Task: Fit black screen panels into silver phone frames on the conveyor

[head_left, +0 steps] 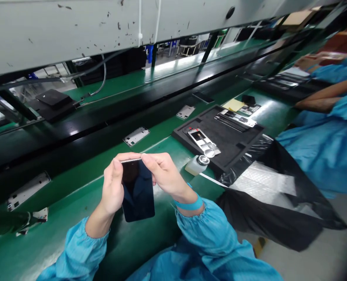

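Hands are meeting at lower centre of the frame: your left hand is gripping the dark phone along its side, while your right hand is pinching its top edge, above the green bench.

This is an electronics assembly line in a factory. Beyond the grip runs a long black conveyor belt carrying phone frames spaced along it, edged by a green surface. To the right of the grip sits a black parts tray, and a co-worker's blue cleanroom sleeve shows further right.
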`<state>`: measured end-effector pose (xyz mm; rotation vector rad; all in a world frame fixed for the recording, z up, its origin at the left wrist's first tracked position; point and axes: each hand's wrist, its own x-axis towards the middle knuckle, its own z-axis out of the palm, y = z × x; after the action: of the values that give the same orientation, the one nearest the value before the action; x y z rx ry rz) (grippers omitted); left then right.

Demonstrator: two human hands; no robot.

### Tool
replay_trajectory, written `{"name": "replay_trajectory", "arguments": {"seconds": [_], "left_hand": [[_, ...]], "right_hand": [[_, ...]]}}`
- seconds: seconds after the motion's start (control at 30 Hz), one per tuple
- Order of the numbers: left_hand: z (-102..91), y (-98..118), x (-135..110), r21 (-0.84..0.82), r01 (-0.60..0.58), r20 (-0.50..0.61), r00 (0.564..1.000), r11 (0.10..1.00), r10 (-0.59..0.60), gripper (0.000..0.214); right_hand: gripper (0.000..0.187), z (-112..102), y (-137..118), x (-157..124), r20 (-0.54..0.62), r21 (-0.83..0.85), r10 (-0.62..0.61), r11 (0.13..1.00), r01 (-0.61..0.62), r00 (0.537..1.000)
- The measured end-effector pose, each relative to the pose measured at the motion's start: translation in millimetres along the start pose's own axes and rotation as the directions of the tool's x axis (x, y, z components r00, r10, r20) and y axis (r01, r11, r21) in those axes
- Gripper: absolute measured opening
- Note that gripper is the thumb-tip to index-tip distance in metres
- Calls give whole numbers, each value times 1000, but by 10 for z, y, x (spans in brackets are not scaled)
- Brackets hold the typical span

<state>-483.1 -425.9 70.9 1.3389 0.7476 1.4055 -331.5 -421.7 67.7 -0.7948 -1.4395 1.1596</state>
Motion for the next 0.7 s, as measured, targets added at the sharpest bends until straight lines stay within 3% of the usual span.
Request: {"name": "replay_trajectory", "arguments": {"seconds": [0.13, 0.2, 0.3, 0.37, 0.5, 0.7], "left_hand": [[-50, 10, 85, -105, 48, -116, 991, 993, -61, 57], [-111, 49, 134, -240, 55, -180, 979, 969, -100, 55], [-208, 128, 186, -351, -1, -238, 967, 936, -89, 51], [-251, 173, 207, -387, -20, -278, 956, 922, -96, 50], [-272, 231, 227, -454, 10, -314, 934, 891, -171, 54], [-219, 269, 165, -519, 50, -206, 961, 853, -183, 43]], "right_hand": [[69, 13, 130, -44, -13, -16, -8, 1000, 7, 1000], [67, 7, 235, -149, 106, -56, 4, 998, 2, 994], [64, -6, 378, -360, 328, -135, 45, 991, -1, 944], [66, -10, 427, -473, 398, -139, 56, 990, 0, 916], [67, 14, 414, -534, 387, -138, -13, 988, 71, 922], [69, 43, 390, -512, 333, -134, -51, 986, 101, 942]]}}
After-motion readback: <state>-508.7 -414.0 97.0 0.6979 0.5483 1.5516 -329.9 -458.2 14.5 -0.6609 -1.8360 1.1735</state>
